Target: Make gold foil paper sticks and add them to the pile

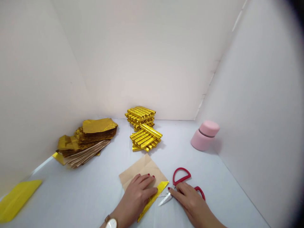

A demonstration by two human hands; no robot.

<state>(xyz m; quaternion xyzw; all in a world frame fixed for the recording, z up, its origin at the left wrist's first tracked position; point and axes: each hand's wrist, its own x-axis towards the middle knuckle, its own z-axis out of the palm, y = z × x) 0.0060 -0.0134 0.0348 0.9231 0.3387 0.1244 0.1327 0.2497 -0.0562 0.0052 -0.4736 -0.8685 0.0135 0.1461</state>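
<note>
My left hand (136,198) lies flat on a sheet of kraft paper (140,171), pressing it and a strip of gold foil (159,189) along the paper's lower edge. A wristwatch (111,223) sits on that wrist. My right hand (190,202) rests over red-handled scissors (181,176), fingers extended across the pivot area. The scissors' white blades (165,199) point left toward the foil, and the hand hides their middle. Stacked gold foil-wrapped sticks (143,126) stand beyond the paper. A pile of foil and kraft sheets (86,142) lies to the left.
A pink lidded bottle (204,135) stands at the right of the pale surface. A yellow foil sheet (16,199) lies at the lower left. White walls (147,57) enclose the left, back and right sides.
</note>
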